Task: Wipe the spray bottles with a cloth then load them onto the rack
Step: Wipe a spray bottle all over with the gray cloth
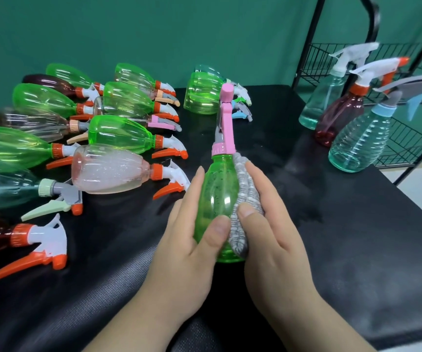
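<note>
**Green bottle upright between two hands, cloth at its right flank**

Black table (357, 250) across nearly the whole view, dark textured mat on top, green wall (154, 29) behind. At the far right edge, black wire rack (314, 59) with mesh shelves, partly cut off by the frame.

On the left half of the table, heap of spray bottles (82, 128) lying on their sides, several rows deep: mostly green, some clear pink, brownish, dark red and pale teal, triggers orange, white, pink or grey, nozzles pointing right. Farther back near the centre, small separate cluster of green and teal bottles (202, 95), also lying down.

On the right of the table, just in front of the rack, three standing bottles: ribbed pale-teal bottle (357, 143) nearest, dark red bottle (337, 120) behind it, clear teal bottle (319, 102) farthest back. Touching the rack or merely beside it: cannot tell.

At the centre, green bottle with pink sprayer (220, 194), held upright just above the table.

Left hand (192, 237) wrapped around the bottle's left side, thumb across the front, fingers closed on the body. Right hand (276, 237) pressing a bunched grey cloth (245, 194) against the bottle's right side, thumb pinning the cloth's front fold, fingers curled behind it.
</note>
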